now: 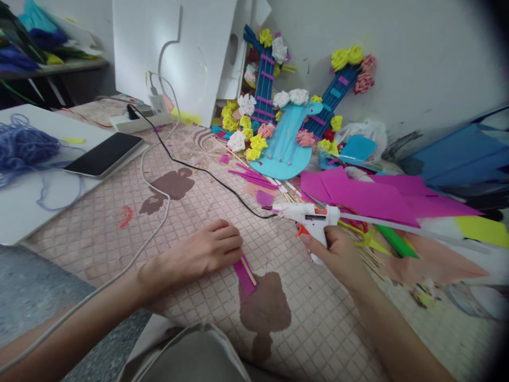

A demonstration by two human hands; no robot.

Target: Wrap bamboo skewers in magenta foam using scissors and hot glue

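Patterned floor mat (119,223) is the work surface; I sit over it, looking down. Far side: blue paper guitars (284,143) with paper flowers lean on the wall. Magenta paper sheets (358,193) lie to the right, just behind the gun. White board (24,196) at left carries a phone (104,154) and purple yarn (24,146).

Right hand (338,254): closed around the grip of the white glue gun (310,215), nozzle pointing left, held just above the mat. Its black cord (207,172) runs back to the power strip (135,122).

Left hand (207,249): flat, fingers curled down, pressing the upper end of a magenta paper strip (243,276) with a thin wooden stick (248,270) lying along it. Strip and stick rest on the mat directly in front of me, poking out from under the fingers.

Judgement on technique: nozzle sits well apart from the strip. I would keep the left fingertips pinning stick to paper, clear of the glue line, bring the nozzle low along the stick edge, and squeeze sparingly. The cord crosses near the strip; I should watch for drag.
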